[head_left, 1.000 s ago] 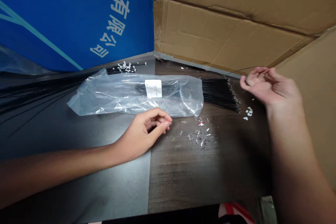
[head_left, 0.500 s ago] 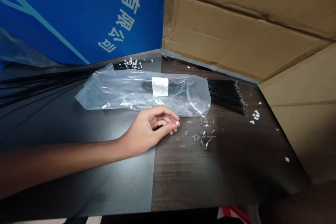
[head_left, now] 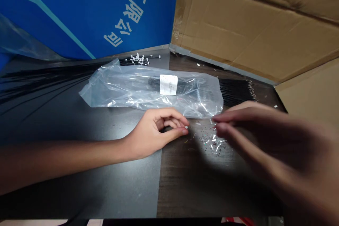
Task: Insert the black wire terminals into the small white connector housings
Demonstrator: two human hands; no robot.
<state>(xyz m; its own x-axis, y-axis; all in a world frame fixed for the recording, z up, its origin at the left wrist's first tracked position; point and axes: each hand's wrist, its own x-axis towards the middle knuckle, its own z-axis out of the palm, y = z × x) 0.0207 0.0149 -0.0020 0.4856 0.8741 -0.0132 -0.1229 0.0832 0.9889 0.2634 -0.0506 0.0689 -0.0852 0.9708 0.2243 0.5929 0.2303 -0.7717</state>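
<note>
**Fiddly little pinch going on**

Left hand [head_left: 155,130] has a tiny white connector [head_left: 186,127] pinched just below the plastic bag [head_left: 148,91]. Right hand [head_left: 265,141] is blurred and apart from it, over the clear bits [head_left: 213,142] below the bag; can't tell if it's holding anything. Pieces this small call for careful fingertip work.

Back corner: blue printed panel [head_left: 66,14] on the left, white CJK lettering [head_left: 135,10] on it, pale teal diagonal stripe [head_left: 45,10] across its top left. Corrugated cardboard sheet [head_left: 238,24] stands on the right, creased, meeting the panel at the corner, with a second cardboard flap [head_left: 309,91] lower right. Grey strip [head_left: 219,65] runs along the cardboard's base. Tabletop is split: grey laminate [head_left: 79,190] left, dark wood-grain [head_left: 180,190] right. Loose clear plastic film [head_left: 23,39] lies against the panel. Red-and-white item [head_left: 235,221] just past the table's near edge, mostly cut off.
</note>
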